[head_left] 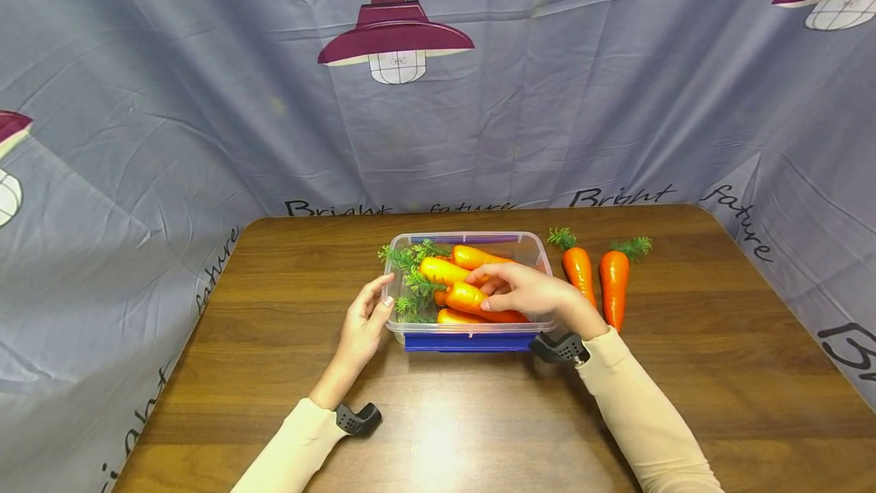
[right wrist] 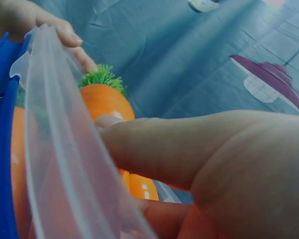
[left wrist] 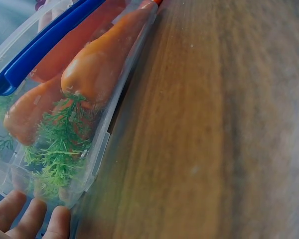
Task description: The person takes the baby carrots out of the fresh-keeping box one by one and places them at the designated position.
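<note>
- Across the head view's middle, 1 clear container [head_left: 438, 328] sits on the brown worktop [head_left: 274, 341], with 1 blue latch [head_left: 472, 342] hanging along its near side and another along its far side.
- Inside that container lie at least 4 orange carrots [head_left: 445, 272], partly overlapping, their green tops [head_left: 424, 282] bunched at the left end and some poking over the rim. The pile hides parts, so an exact count cannot be given.
- Right of the container, 2 more carrots lie on the worktop: a near one [head_left: 579, 272], just beside the container, and a farther one [head_left: 614, 287].
- The right hand [head_left: 530, 291] reaches into the container, thumb and fingers clamped on 1 carrot [head_left: 468, 298] on top of the pile.
- The left hand [head_left: 363, 326] is at the container's left end, thumb and fingers apart, touching the wall and rim.
- Behind the worktop hangs a grey-blue cloth [head_left: 205, 59] printed with maroon lamps [head_left: 395, 36] and dark lettering.
- From the left wrist, at least 3 carrots show through the clear wall, with feathery green near the corner; 3 fingertips [left wrist: 34, 214] of the left hand lie extended at that end.
- From the right wrist, the near wall and blue latch stand at left; the right thumb [right wrist: 154, 142] presses 1 carrot, and the left hand shows beyond at the far end.
</note>
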The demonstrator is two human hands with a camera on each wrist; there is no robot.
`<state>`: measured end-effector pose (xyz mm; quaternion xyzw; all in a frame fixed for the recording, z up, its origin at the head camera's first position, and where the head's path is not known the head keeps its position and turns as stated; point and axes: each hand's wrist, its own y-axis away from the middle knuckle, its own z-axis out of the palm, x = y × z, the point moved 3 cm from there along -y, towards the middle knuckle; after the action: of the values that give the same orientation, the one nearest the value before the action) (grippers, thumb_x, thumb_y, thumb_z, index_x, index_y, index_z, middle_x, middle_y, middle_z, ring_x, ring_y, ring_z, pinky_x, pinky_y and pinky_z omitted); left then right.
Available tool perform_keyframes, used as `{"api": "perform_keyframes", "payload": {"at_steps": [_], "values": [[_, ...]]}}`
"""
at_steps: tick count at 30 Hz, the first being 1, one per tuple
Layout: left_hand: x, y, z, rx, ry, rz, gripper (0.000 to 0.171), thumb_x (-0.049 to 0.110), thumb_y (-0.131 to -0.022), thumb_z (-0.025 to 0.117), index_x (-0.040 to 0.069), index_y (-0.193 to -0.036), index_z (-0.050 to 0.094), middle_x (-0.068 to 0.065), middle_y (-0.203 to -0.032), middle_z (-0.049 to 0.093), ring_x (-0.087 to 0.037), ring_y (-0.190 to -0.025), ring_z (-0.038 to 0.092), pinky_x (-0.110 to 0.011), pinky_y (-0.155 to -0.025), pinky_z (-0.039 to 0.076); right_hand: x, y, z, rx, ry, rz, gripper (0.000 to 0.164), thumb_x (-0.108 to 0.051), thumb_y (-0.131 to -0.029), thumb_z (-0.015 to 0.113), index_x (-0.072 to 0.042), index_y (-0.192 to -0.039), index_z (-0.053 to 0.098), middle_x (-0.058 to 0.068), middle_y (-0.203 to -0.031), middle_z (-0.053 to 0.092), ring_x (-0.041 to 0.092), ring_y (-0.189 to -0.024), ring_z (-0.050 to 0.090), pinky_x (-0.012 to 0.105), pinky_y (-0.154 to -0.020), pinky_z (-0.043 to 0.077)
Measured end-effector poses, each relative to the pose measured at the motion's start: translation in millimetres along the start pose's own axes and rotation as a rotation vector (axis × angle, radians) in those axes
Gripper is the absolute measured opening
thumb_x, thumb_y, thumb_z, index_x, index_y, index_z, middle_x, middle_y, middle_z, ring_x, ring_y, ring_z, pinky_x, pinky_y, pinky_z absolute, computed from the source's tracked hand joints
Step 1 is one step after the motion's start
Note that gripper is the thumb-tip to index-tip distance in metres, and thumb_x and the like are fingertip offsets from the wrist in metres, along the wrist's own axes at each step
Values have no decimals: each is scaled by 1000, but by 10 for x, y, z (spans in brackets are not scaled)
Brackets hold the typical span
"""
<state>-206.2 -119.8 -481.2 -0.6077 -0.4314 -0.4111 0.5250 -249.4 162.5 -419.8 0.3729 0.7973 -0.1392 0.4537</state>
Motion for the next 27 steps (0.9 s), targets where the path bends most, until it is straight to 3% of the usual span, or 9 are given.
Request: {"api": "perform_keyframes", "payload": {"at_steps": [4,7,12,14,19,23,27], "values": [[-5,-8,2,-6,5,4,42,2,-100,52,-6,-141,50,-30,-150,49,-7,-128,54,-12,-95,45,1,-5,-41,23,-66,-24,42,-9,-96,67,2,-135,56,20,-123,65,19,-107,62,24,-89,51],[-8,-13,4,-10,9,14,42,1,-100,52,-7,-141,50,-32,-149,48,-5,-119,56,-12,-91,45,18,-11,-71,44,-163,-44,42,-3,-96,64,8,-135,52,21,-115,68,12,-98,63,21,-81,53],[-5,-11,3,-8,2,17,42,1,-100,52,-7,-141,50,-32,-149,49,-3,-121,56,-11,-94,45,60,-17,-111,66,-335,-24,45,0,-98,59,11,-139,44,14,-108,69,7,-85,66,23,-70,56],[-1,-9,2,-7,-1,13,42,1,-100,52,-6,-141,50,-30,-149,49,-3,-128,54,-10,-98,43,68,-15,-126,74,-369,-9,47,-2,-99,58,10,-142,42,11,-109,69,8,-86,67,25,-70,58],[9,-2,-3,-5,-2,11,42,2,-101,52,-7,-141,50,-30,-150,49,-1,-123,54,-11,-93,45,80,-6,-161,109,-440,16,53,-6,-101,57,7,-148,37,7,-113,69,11,-93,69,29,-76,60],[14,6,-7,-5,-3,2,42,2,-101,52,-6,-141,50,-28,-151,48,-4,-125,53,-13,-92,46,94,-2,-183,184,-536,38,57,-5,-101,54,5,-152,30,0,-106,70,12,-91,70,31,-76,61],[13,7,-4,-5,-1,-5,42,2,-101,52,-6,-141,50,-28,-151,48,-9,-124,55,-13,-91,46,114,14,-209,283,-701,65,60,-2,-101,51,-1,-155,25,-5,-101,69,11,-87,70,33,-74,62]]}}
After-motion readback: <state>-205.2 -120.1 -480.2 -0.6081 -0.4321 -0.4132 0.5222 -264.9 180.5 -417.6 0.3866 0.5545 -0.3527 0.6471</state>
